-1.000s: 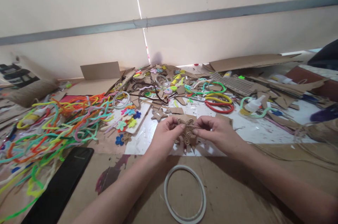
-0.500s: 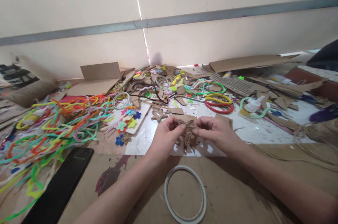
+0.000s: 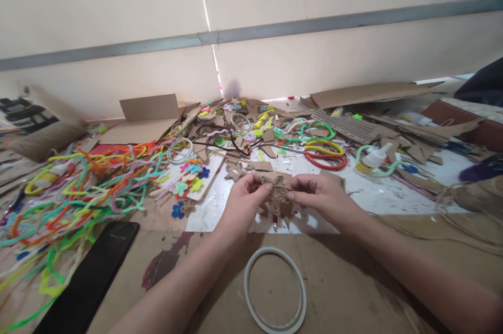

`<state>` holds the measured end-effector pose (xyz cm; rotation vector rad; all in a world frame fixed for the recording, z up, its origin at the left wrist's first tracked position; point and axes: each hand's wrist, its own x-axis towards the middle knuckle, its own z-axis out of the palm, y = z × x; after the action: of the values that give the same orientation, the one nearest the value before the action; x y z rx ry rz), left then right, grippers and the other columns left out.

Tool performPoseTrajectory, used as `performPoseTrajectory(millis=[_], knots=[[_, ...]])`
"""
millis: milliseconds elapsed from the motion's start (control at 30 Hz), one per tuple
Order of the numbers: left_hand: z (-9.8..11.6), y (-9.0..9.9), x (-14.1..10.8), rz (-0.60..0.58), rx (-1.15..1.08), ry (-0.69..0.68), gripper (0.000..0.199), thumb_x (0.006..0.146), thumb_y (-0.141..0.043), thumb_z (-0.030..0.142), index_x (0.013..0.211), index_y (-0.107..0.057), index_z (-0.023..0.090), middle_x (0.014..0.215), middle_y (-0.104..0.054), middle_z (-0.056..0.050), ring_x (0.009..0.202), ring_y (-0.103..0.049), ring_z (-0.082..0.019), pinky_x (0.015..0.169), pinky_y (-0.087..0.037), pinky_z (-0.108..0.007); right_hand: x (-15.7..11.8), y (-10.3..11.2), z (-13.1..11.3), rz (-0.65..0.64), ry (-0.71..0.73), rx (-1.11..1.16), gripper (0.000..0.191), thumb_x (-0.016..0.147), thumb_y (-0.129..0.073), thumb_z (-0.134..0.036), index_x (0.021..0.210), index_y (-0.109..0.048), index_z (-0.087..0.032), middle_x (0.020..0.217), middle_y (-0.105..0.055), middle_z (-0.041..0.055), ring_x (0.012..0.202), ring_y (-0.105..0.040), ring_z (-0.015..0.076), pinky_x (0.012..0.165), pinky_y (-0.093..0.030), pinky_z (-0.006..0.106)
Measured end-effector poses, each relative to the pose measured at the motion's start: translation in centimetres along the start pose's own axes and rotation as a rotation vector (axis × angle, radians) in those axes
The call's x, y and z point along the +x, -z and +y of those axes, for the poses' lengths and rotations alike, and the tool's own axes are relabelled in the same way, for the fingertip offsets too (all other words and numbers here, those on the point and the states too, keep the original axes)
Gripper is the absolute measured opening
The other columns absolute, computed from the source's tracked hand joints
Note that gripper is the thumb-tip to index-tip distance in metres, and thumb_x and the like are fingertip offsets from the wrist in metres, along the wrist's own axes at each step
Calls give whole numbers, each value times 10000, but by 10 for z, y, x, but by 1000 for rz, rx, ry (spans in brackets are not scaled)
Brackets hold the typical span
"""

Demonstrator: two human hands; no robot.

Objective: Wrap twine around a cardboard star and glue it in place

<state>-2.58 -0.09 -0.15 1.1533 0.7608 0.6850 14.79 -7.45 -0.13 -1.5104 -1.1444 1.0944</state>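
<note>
A small cardboard star with brown twine laid on it in wavy lines is held between my two hands. My left hand pinches its left side, thumb on the front. At its right edge, my right hand has thumb and forefinger closed on the star or its twine; which one is too small to tell. A pen-like item with a dark red part shows just below the star. Near me on the cardboard-covered table lies a white ring.
Tangled coloured pipe cleaners and a black phone are at left. Cardboard scraps and felt flowers lie beyond my hands. A glue bottle stands at right, near twine strands.
The star has turned or tilted slightly between my fingers, and more of its twine pattern shows. My left thumb has shifted a little to the left.
</note>
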Motion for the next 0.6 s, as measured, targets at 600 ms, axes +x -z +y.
performPoseTrajectory(millis=[600], knots=[[0,-1,-1,10,18,5,242,759,-753,339,787,-584,168,669,-609,19,558,-537,-100,542,-414,-218,0,-1,2,-22,-16,42,213,680,-743,-363,715,-667,-167,612,-606,-12,560,-516,129,554,-385,259]])
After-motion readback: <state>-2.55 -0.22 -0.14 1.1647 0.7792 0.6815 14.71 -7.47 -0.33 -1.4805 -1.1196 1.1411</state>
